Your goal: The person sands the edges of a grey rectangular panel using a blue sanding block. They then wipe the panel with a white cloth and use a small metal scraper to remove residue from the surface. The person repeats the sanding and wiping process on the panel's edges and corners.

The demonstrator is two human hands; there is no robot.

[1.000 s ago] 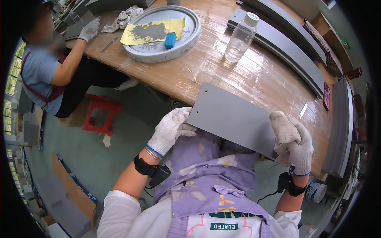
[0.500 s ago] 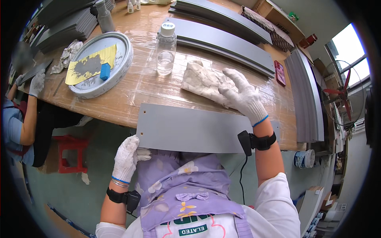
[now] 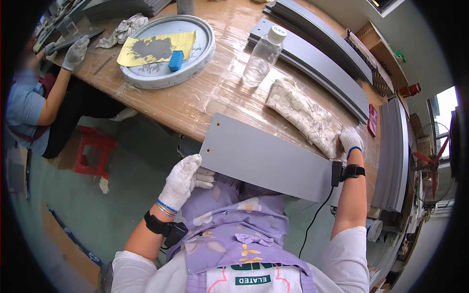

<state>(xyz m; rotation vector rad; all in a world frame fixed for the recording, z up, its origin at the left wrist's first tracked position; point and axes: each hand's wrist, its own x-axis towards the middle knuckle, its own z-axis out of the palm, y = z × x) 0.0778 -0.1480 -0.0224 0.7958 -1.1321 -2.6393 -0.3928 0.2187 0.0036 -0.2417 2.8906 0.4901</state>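
A long grey panel (image 3: 266, 156) lies across my lap, overlapping the table's near edge, with small holes at its left end. My left hand (image 3: 183, 183), in a white knit glove, holds the panel's near left corner, its fingers along and partly under the edge. A crumpled, grey-stained white cloth (image 3: 300, 115) lies on the table just beyond the panel. At the cloth's right end, my gloved right hand (image 3: 351, 139) is closed on it; the fingertips are partly hidden. Beyond the cloth, a clear bottle (image 3: 261, 61) with a white cap stands part-filled with clear liquid.
A round lid (image 3: 207, 58) carries a smeared yellow sheet (image 3: 183, 41) and a blue block (image 3: 176, 61). Grey panels (image 3: 312, 73) are stacked at the back, more (image 3: 393, 156) at the right. A red phone (image 3: 373, 119) lies nearby. A co-worker (image 3: 36, 107) sits left near a red stool (image 3: 95, 151).
The view has turned, shifting the table rightward and downward. My right hand has gone from spread over the cloth to closed at its right end. My left hand stays at the panel's corner.
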